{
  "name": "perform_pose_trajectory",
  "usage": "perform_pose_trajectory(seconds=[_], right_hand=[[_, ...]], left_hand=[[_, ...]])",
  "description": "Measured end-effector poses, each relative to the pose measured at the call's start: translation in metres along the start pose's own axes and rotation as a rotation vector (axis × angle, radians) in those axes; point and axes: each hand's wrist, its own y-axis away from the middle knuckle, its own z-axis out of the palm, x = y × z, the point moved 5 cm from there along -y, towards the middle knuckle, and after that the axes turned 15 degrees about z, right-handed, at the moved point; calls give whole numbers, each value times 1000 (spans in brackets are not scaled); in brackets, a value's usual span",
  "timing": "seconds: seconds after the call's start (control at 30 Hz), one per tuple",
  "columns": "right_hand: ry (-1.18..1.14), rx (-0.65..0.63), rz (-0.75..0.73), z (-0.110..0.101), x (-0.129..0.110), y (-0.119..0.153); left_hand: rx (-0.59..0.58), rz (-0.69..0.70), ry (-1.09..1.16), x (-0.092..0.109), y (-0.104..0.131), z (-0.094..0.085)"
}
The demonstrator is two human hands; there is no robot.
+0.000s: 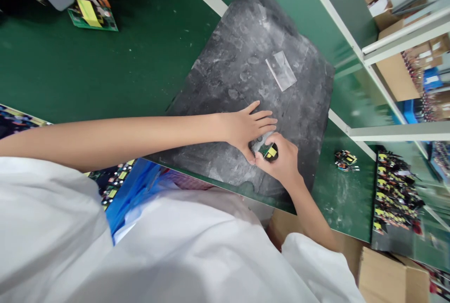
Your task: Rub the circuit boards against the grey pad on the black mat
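Observation:
My right hand (285, 158) curls its fingers round a small circuit board (270, 151) with a yellow-wrapped part on it, held low over the dark grey mat (225, 69). Just left of it, my left hand (248, 129) lies with fingers spread, its palm toward the mat and its thumb pointing to the board. The fingertips of both hands come close together. Further up the mat lies a clear, flat plastic piece (281, 71). Part of the board is hidden by my right fingers.
Circuit boards (92, 10) lie at the upper left of the green bench (140, 73). A small board cluster (345, 160) sits to the right, near a black tray (374, 200) of several boards. A cardboard box (383, 275) stands below right; a metal frame (404, 132) rises behind.

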Motion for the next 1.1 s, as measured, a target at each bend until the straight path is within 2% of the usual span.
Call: perform_pose_trajectory(seconds=[0.23,0.4,0.6,0.97,1.1], right_hand=[[-11,3,37,1,1,2],[-39,0,43,0,1,4],[-53,-3,77,0,1,4],[-32,-62,98,1,2,5],[-3,-14,108,-1,4,1]], left_hand=[[44,7,2,0,0,-1],[8,4,0,0,0,0],[63,14,26,1,0,-1],[59,21,28,0,0,0],[90,17,54,0,0,-1]])
